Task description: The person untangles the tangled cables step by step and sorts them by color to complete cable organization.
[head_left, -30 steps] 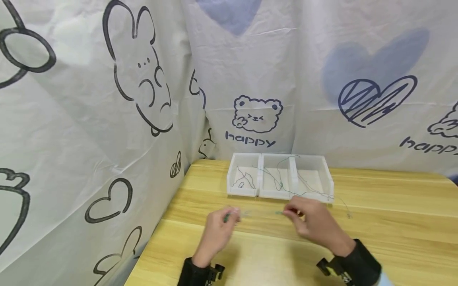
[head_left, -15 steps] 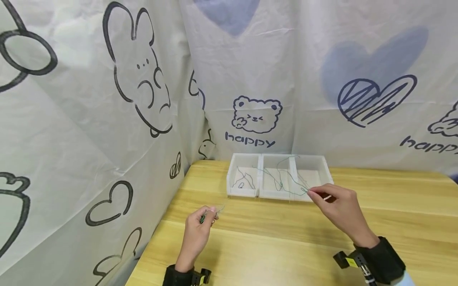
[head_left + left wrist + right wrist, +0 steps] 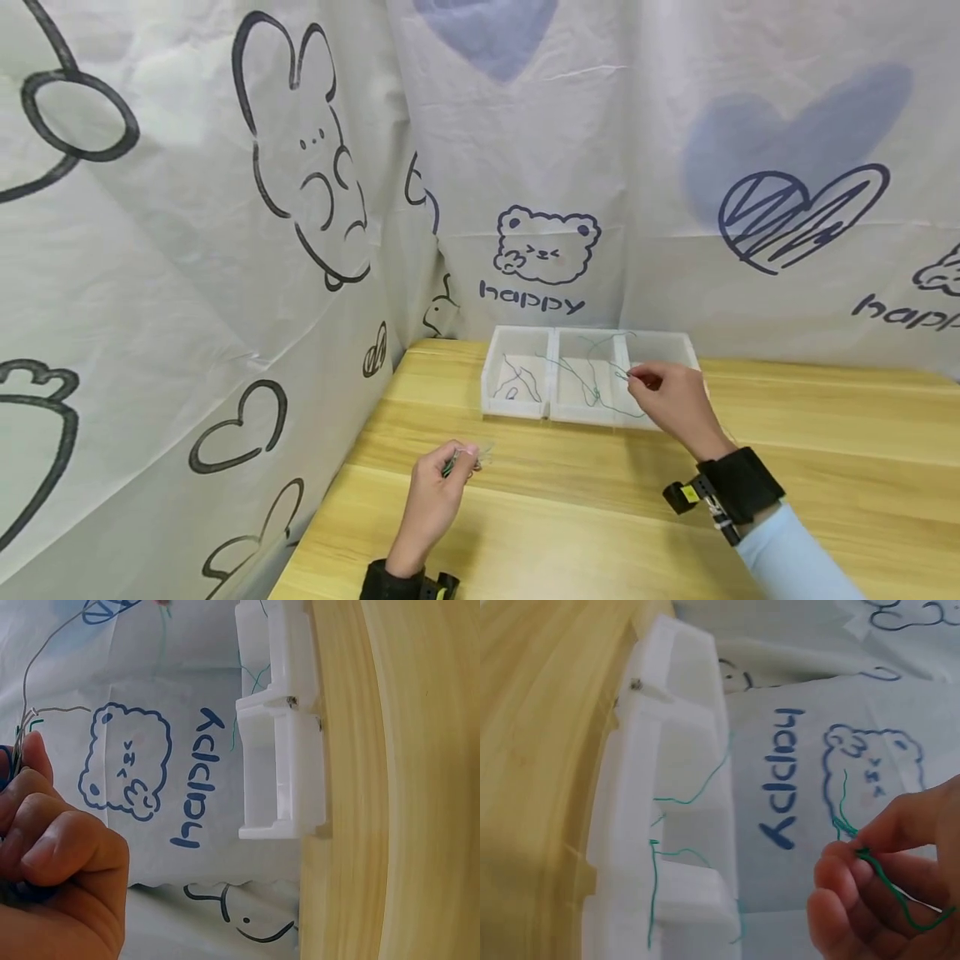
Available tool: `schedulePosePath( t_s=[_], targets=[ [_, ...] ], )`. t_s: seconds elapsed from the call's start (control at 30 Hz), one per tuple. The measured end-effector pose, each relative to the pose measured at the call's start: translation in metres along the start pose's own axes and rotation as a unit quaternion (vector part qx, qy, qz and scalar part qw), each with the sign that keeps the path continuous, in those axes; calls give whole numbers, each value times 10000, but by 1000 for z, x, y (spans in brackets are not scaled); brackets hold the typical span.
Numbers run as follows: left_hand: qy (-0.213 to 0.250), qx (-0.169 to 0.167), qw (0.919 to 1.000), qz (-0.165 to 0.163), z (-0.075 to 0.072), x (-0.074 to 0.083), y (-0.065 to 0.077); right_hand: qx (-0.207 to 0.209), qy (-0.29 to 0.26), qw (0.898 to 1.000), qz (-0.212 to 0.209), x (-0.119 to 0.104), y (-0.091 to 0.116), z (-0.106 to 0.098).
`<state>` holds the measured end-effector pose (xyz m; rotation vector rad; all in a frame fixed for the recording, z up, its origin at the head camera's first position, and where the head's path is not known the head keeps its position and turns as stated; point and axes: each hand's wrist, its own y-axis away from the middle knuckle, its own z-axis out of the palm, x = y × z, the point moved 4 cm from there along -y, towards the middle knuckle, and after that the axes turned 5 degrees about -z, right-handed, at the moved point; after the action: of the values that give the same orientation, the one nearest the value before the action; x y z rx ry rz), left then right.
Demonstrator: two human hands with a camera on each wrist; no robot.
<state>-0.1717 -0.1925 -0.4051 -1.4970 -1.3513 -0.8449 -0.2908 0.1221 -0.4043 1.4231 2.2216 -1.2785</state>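
My right hand (image 3: pixel 675 404) pinches a thin green wire (image 3: pixel 896 889) between thumb and fingertips, over the right part of a white three-compartment tray (image 3: pixel 581 421). One end of this wire sticks up past the fingertips in the right wrist view, and the other bends below them. Lower and to the left, in front of the tray, my left hand (image 3: pixel 435 496) grips a small bundle of thin wires (image 3: pixel 28 724), greyish and green, with loose ends poking out past the thumb. The curled fingers hide most of this bundle.
Dark wires (image 3: pixel 517 375) lie in the left compartment. Green wires (image 3: pixel 596 396) lie in the middle one, some crossing its walls and front rim. The tray stands at the back of the wooden table (image 3: pixel 540 533), before a printed cloth (image 3: pixel 547 125) that also hangs along the left side.
The hands have parted from close together in front of the tray. My right hand has moved up over the tray with the green wire; my left hand drew back left, then slightly right.
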Motion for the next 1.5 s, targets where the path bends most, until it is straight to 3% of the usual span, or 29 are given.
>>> schedulePosePath(
  t_s=[0.23,0.37,0.5,0.6,0.73,0.8,1.2,1.5],
  targets=[
    [156,-83,9997,-181,7,1,0,-194,85,9990,398,19,-12,21],
    [164,29,9997,-193,12,-17,-5,-177,131,9988,428,27,-18,31],
    [117,-53,9997,-220,17,-19,-5,-264,234,9983,462,31,-22,42],
    [122,-162,9995,-258,21,-18,-4,-516,232,9964,638,31,-22,48],
    [90,-153,9995,-251,27,-30,-6,-989,130,9922,754,21,-17,51],
    [49,-142,9996,-252,28,-31,-6,-1061,134,9923,619,13,-16,51],
    [98,-190,9994,-267,30,-28,-7,-556,-43,9983,-166,-20,-15,35],
    [53,-328,9994,100,29,-6,-3,-717,-518,9939,-661,-45,-2,33]
  ],
)
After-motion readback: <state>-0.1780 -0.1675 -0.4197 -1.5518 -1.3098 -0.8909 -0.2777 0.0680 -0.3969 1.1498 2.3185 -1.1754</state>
